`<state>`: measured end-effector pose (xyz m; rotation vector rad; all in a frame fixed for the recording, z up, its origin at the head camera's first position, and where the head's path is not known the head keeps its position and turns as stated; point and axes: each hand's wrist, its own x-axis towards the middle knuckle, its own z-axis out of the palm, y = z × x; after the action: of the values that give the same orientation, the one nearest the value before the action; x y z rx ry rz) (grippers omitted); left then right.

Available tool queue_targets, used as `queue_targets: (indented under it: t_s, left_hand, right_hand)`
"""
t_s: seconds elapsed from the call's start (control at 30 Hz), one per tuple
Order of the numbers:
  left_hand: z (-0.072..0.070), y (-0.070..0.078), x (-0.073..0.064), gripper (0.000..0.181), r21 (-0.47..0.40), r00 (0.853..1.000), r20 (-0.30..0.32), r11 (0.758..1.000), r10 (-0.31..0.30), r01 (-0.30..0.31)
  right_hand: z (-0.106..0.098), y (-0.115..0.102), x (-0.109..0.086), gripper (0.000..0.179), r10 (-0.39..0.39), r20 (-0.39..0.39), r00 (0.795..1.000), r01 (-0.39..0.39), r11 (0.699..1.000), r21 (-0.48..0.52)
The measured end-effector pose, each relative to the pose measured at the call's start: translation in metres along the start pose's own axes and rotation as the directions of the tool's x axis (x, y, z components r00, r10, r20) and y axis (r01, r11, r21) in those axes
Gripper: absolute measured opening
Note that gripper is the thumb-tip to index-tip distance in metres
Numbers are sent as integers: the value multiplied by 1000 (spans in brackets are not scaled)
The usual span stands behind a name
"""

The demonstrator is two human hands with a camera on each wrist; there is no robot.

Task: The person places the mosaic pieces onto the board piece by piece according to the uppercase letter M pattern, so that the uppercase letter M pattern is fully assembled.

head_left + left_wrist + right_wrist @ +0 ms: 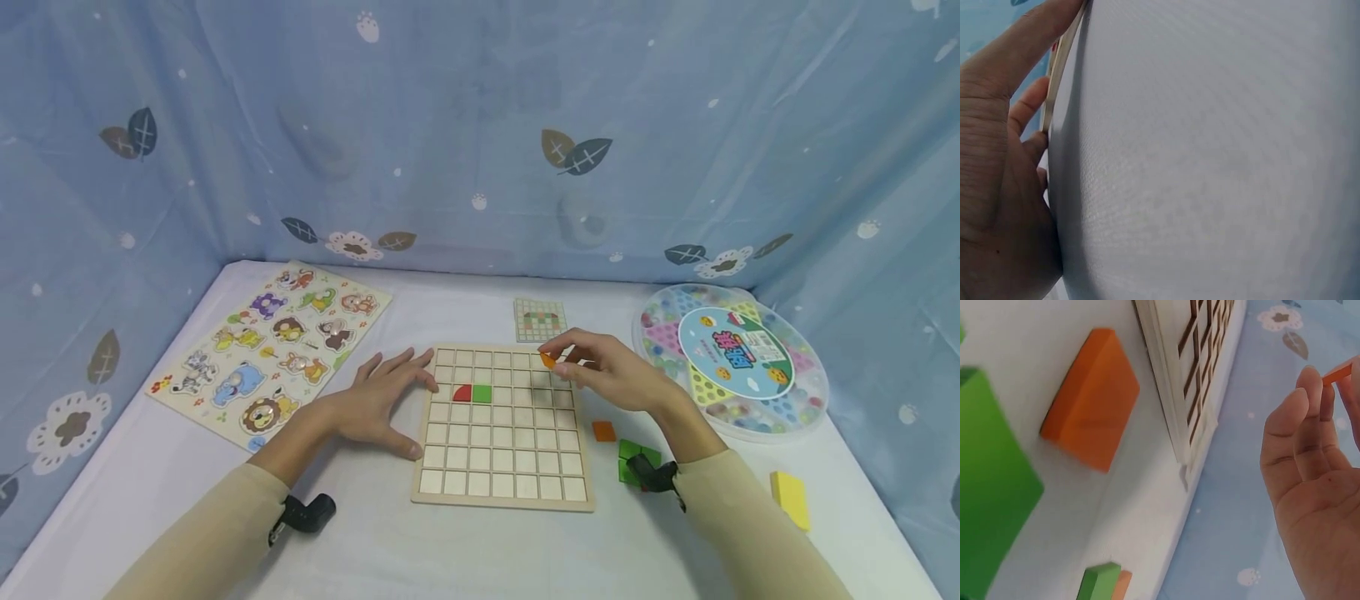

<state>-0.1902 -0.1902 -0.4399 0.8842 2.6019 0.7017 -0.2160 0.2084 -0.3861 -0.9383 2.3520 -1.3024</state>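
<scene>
Green blocks (633,448) and an orange block (603,431) are sitting right of the grid board (502,502). The left hand (365,412) is touching the board's left edge, fingers spread. A red piece (462,393) and a green square (482,393) are resting side by side in it. The right hand (617,371) is pinching an orange tile (547,361) over the board's far right corner. A small card (540,320) is lying just beyond.

Round box label (736,354): red characters (732,349), too small to read.
</scene>
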Motion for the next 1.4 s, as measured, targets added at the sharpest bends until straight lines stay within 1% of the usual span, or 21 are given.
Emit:
queue_targets:
  t_s: [0.1, 0.27, 0.37, 0.47, 0.67, 0.9, 1.13, 1.23, 1.4]
  left_hand:
    - [1, 0, 0, 87, -3, 1000, 2, 1000, -6, 6]
    - [0, 2, -1, 87, -7, 1000, 5, 1000, -8, 8]
    - [-1, 3, -1, 86, -15, 1000, -3, 1000, -1, 1]
    - [1, 3, -1, 86, -13, 1000, 0, 1000, -6, 6]
    - [1, 3, -1, 86, -10, 1000, 2, 1000, -11, 11]
    - [-1, 4, 0, 86, 3, 1000, 7, 1000, -16, 16]
    - [-1, 2, 1, 86, -8, 1000, 1, 1000, -17, 17]
    - [-1, 3, 0, 86, -6, 1000, 3, 1000, -15, 15]
    - [-1, 4, 1, 86, -12, 1000, 3, 1000, -5, 5]
  right_hand:
    - [3, 0, 4, 30, -13, 8, 1000, 13, 1000, 20]
    - [8, -1, 11, 29, -29, 10, 1000, 29, 999, 23]
    - [11, -2, 16, 29, -25, 14, 1000, 24, 1000, 14]
    - [14, -1, 21, 29, -21, 26, 999, 21, 1000, 3]
    - [19, 2, 26, 30, -43, 39, 998, 44, 999, -32]
    - [25, 5, 34, 35, -50, 87, 995, 51, 999, -17]
    - [32, 6, 45, 32, -45, 122, 991, 47, 999, -13]
    - [33, 6, 46, 32, -42, 124, 991, 47, 998, -36]
    - [34, 3, 45, 31, -20, 125, 992, 35, 993, -115]
